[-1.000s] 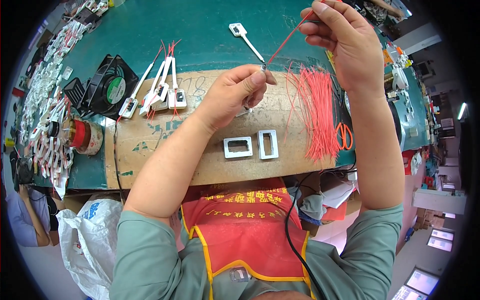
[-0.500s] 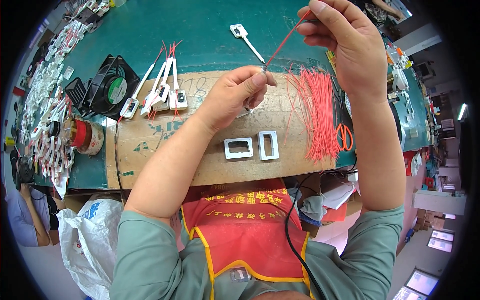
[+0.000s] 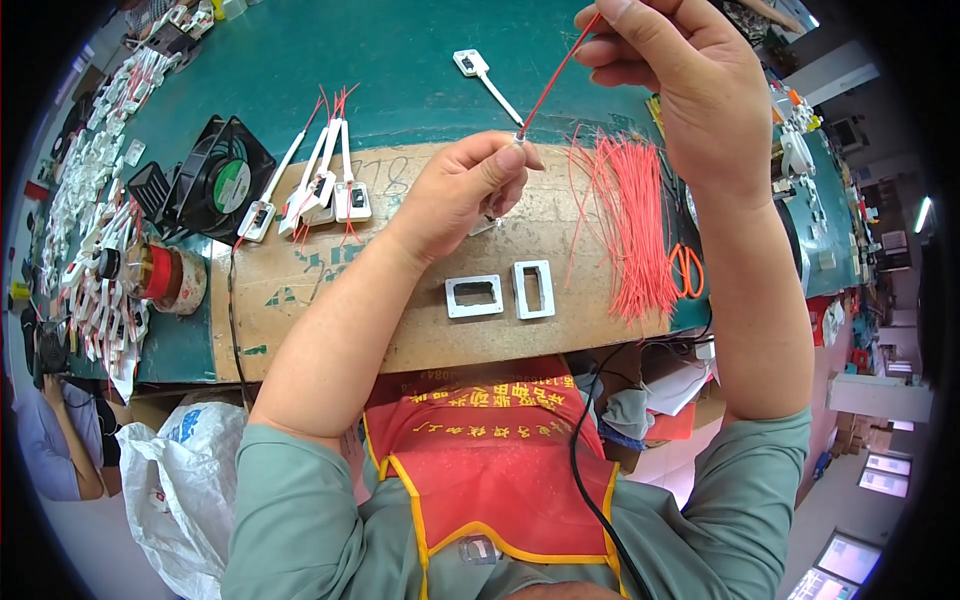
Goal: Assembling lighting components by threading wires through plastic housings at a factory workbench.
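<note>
Head view: left hand [image 3: 468, 190], thumb and forefinger pinched together on small part [image 3: 519, 138], over far edge of cardboard sheet [image 3: 400, 335]. Red wire [image 3: 551, 88] slants up from part; right hand [image 3: 690, 95] clamps wire's upper end between thumb and fingers. Red wire bundle [image 3: 632, 230] by sheet's right edge.

On the cardboard [image 3: 587, 290], 2 frames [image 3: 472, 281] lie near, wires [image 3: 634, 230] right, cabled parts [image 3: 353, 202] far left; left of these stands a fan [image 3: 212, 180].
</note>
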Motion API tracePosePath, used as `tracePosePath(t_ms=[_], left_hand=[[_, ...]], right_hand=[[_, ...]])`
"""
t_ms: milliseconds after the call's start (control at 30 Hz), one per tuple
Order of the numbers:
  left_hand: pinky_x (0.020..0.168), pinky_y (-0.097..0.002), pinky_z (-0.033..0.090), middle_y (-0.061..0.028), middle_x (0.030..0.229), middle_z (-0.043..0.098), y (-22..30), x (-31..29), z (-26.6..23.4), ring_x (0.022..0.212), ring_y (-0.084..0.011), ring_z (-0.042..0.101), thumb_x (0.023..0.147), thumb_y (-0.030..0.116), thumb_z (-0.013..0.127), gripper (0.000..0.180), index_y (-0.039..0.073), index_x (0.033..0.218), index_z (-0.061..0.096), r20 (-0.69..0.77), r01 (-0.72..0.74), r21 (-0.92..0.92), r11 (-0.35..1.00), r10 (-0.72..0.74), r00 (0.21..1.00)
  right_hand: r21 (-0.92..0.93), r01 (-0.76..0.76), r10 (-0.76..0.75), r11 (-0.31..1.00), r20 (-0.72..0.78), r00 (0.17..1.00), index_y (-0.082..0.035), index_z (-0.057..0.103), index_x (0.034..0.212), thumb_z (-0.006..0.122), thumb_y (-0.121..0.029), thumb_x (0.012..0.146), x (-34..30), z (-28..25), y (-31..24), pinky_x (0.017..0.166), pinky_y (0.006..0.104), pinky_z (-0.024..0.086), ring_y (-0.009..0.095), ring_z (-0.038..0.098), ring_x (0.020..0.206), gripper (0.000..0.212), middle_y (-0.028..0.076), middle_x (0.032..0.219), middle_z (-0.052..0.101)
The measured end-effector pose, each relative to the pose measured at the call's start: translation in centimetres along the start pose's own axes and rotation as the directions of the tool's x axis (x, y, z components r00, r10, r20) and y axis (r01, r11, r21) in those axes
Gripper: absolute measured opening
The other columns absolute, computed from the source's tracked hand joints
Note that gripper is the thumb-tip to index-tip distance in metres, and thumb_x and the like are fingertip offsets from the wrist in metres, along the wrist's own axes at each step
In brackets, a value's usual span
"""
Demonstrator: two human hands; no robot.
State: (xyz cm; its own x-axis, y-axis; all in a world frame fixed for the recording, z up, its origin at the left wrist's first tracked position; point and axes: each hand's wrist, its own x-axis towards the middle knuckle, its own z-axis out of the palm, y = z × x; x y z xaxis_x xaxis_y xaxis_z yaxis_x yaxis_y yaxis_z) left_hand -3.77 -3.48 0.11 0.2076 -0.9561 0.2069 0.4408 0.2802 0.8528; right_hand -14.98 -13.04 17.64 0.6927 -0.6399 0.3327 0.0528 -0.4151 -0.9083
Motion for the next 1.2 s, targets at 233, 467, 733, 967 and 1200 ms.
tracePosePath(t_ms=[233,467,733,967,1200], left_hand=[[0.061,-0.0236,0.038,-0.0006,0.072,0.047,0.0,0.0,0.2,0.067,-0.0126,0.045,0.094,0.032,0.055,0.029,0.004,0.098,0.059,0.006,0.016,0.019,1.0,-0.016,1.0],[0.054,-0.0193,0.031,0.0035,0.066,0.049,-0.2,0.0,0.2,0.06,-0.0056,0.043,0.094,0.033,0.055,0.03,0.004,0.098,0.061,-0.025,0.007,0.006,1.0,-0.007,1.0],[0.056,-0.0197,0.035,0.0022,0.069,0.05,-0.1,0.0,0.4,0.061,-0.0075,0.046,0.093,0.031,0.057,0.029,0.003,0.099,0.061,-0.021,0.02,-0.055,0.998,-0.021,1.0],[0.057,-0.0202,0.037,0.0015,0.069,0.05,-0.1,0.0,0.3,0.063,-0.0082,0.046,0.094,0.031,0.056,0.028,0.003,0.099,0.061,-0.021,0.018,-0.046,0.999,-0.019,1.0],[0.058,-0.0209,0.038,0.0012,0.07,0.05,0.0,-0.1,0.3,0.064,-0.009,0.046,0.093,0.031,0.056,0.028,0.004,0.098,0.061,-0.021,0.017,-0.039,0.999,-0.018,1.0]], right_hand=[[-0.033,-0.017,0.016,0.999,-0.016,1.0,0.001,0.058,0.095,0.058,-0.013,0.091,0.6,-0.5,0.7,0.061,0.0234,0.053,0.013,0.063,0.069,0.015,0.008,0.081,0.064],[0.032,-0.016,0.017,0.999,-0.019,1.0,0.001,0.057,0.094,0.058,-0.013,0.091,0.8,-0.9,1.2,0.061,0.0236,0.053,0.013,0.063,0.069,0.015,0.008,0.081,0.064],[0.009,-0.007,0.007,1.0,-0.008,1.0,0.002,0.057,0.094,0.058,-0.012,0.091,0.4,-0.7,0.5,0.061,0.0226,0.053,0.012,0.063,0.068,0.014,0.008,0.081,0.064],[0.037,-0.01,0.009,0.999,0.011,1.0,0.002,0.057,0.095,0.058,-0.011,0.09,0.3,-0.6,0.6,0.061,0.0218,0.052,0.011,0.063,0.068,0.014,0.007,0.081,0.064],[0.038,-0.004,0.003,0.999,0.026,1.0,0.002,0.057,0.094,0.058,-0.01,0.091,0.7,-0.8,1.0,0.061,0.0219,0.051,0.011,0.062,0.069,0.013,0.006,0.081,0.064]])
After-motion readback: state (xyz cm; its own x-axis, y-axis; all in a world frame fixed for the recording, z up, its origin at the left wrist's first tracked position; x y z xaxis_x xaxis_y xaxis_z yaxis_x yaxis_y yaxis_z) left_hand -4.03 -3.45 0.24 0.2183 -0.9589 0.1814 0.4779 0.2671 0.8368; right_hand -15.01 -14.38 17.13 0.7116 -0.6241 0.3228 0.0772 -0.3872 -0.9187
